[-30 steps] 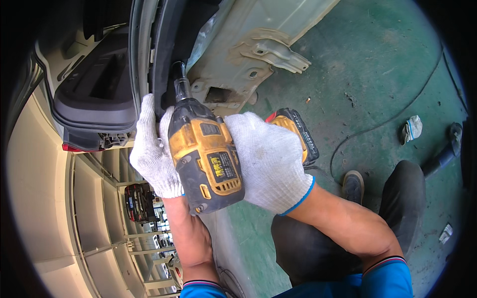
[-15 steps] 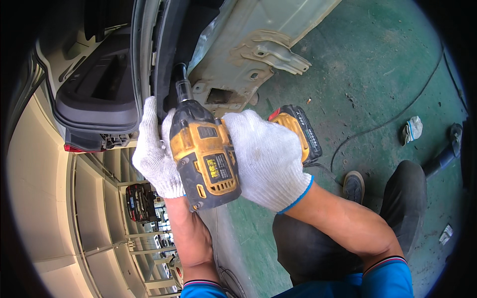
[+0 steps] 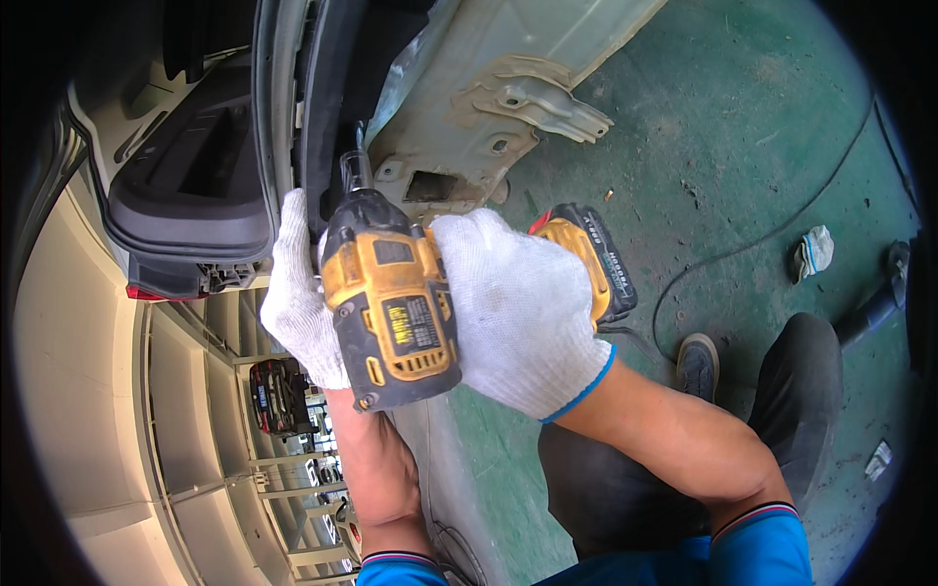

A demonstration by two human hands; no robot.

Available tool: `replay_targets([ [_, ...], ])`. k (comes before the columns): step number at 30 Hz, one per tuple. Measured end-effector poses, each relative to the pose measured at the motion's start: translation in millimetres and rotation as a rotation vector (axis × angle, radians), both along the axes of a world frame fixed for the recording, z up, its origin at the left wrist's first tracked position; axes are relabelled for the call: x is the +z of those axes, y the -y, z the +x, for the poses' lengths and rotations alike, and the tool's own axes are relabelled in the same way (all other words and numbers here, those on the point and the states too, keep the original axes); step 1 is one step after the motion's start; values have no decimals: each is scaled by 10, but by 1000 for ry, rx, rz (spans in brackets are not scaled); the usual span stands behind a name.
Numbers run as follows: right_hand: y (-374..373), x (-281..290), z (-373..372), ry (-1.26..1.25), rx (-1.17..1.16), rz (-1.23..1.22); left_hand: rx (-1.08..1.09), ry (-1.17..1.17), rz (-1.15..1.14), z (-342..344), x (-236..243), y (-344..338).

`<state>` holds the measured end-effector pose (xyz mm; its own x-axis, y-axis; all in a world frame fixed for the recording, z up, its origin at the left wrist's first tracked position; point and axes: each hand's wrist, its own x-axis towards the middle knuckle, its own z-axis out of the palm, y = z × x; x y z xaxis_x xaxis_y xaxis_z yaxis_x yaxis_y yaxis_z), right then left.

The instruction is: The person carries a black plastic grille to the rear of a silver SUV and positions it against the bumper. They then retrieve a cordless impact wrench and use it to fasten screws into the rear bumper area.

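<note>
My right hand, in a white knit glove with a blue cuff, is closed round the grip of a yellow-and-black cordless impact wrench. The wrench's battery sticks out to the right of the glove. A shiny socket on its nose points away from me, into the gap beside the dark trim of a car body. My left hand, gloved too, lies left of the wrench with a finger stretched along the trim's edge. The wrench hides its other fingers.
Right of the socket is a bare pale metal panel with a jutting bracket. A dark cable crosses the green floor, where a crumpled white glove lies. A black plastic-lined car panel hangs at left.
The wrench's body has swung slightly left and tilted, and its socket stands at a different slant. Both hands stay nearly where they were.
</note>
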<state>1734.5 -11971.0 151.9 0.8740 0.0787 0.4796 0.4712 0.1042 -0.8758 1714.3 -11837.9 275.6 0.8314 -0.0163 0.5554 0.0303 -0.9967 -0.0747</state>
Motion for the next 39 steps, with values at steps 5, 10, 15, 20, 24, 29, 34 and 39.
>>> replay_targets([
  [5, 22, 9, 13, 56, -57, -52, -6, -2, 120, 6, 17, 31],
  [10, 71, 42, 21, 52, -85, -33, -54, -24, 114, 10, 34, 27],
  [15, 148, 71, 38, 45, -69, -146, -19, -13, 139, 17, 34, 44],
  [20, 215, 87, 68, 100, -128, -177, 1, -48, 111, -5, 33, 108],
  [24, 328, 60, 19, 143, -119, -210, -22, 138, 123, -226, -84, 66],
  [29, 568, -108, -77, 103, 22, -143, -121, 179, -1088, -748, -653, 30],
  [34, 770, -464, -251, 32, 213, -48, -377, -210, -2082, -1021, -1075, 160],
  [39, 740, -789, -392, 31, 297, 248, 42, -126, -2077, -1182, -948, 167],
])
